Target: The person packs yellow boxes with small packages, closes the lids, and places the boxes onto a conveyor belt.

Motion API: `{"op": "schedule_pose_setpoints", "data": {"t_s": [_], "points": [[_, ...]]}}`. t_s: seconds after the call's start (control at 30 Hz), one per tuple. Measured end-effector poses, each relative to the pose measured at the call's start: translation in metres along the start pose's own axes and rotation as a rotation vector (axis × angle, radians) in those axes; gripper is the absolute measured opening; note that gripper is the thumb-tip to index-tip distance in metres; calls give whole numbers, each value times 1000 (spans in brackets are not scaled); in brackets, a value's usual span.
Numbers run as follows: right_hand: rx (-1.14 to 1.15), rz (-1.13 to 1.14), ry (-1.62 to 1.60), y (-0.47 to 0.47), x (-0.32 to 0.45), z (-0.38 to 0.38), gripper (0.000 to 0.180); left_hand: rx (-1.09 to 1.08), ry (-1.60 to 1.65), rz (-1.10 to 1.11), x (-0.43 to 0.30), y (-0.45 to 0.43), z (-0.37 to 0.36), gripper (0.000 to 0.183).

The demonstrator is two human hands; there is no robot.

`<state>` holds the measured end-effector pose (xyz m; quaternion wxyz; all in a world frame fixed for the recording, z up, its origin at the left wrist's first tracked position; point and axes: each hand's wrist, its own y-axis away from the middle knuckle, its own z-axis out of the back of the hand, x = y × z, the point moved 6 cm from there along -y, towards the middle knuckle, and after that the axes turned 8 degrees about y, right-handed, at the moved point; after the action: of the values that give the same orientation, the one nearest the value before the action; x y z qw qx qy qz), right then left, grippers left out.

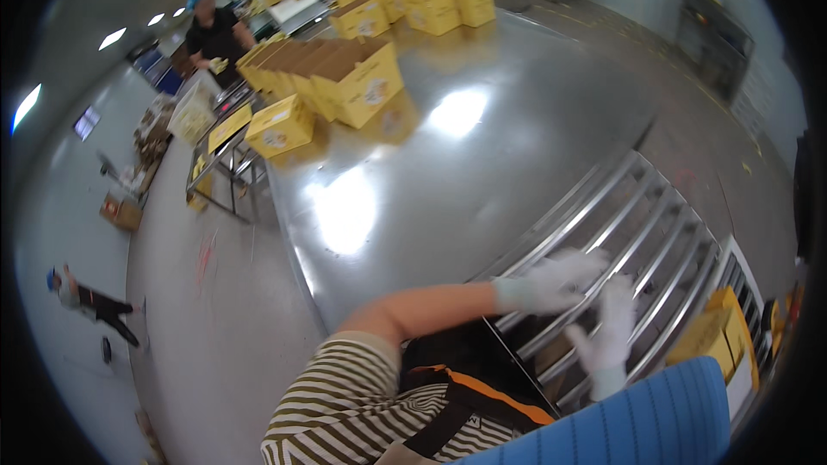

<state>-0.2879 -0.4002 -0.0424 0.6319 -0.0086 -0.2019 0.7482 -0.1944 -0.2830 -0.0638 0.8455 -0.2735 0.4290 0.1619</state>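
My left hand (557,281) wears a white glove and reaches across the metal rollers (646,232) of a roller conveyor. My right hand (607,329), gloved the same way, is just in front of it over the same rollers, thumb and fingers apart. I see nothing held in either hand; both are blurred, and whether they touch the rollers is unclear. A yellow carton (707,339) stands to the right of my right hand, partly hidden by a blue cloth-like covering (620,420) in the foreground.
A shiny metal table (517,135) adjoins the rollers. Several open yellow cartons (365,87) stand in a row on it, with a closed carton (282,126) beside them. A co-worker (216,35) stands beyond, near a side table (226,135). Another person (90,303) is far left.
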Motion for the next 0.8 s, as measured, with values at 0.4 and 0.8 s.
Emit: {"op": "schedule_pose_setpoints", "data": {"t_s": [0.4, 0.8], "points": [[444, 875, -73, -63, 263, -186, 88, -1359, -996, 1296, 93, 534, 497, 72], [361, 923, -8, -64, 266, -205, 56, -1574, -680, 1739, 151, 615, 691, 95]]}}
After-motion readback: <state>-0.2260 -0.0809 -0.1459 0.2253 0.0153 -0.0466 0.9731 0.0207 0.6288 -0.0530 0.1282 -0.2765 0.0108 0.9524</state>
